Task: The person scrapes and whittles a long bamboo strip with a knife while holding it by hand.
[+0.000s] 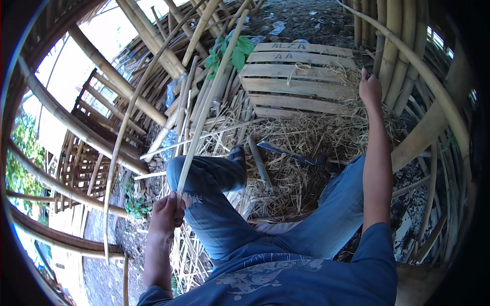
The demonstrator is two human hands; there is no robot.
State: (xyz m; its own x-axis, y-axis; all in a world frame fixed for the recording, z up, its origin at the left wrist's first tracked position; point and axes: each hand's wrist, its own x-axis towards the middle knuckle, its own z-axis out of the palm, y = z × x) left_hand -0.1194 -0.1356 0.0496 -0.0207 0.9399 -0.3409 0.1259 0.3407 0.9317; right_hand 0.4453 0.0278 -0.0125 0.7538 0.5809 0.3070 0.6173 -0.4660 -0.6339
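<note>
Left hand [166, 217]: clenched around a thin bamboo strip [206, 104].
Right hand [370, 89]: reaching beside wooden pallet [298, 81]; fingers seemingly curled, grasp unclear.

the ground [301, 18] is seen as dark bare earth at the top, scattered with small bits of litter. a pale wooden pallet [298, 81] is laid flat on it, and a heap of dry straw and bamboo shavings [301, 137] is spread against the pallet's near edge. a dark-bladed knife [291, 153] is left lying on the straw. split bamboo strips [224, 102] are piled on the ground to the left of the pallet.
</note>
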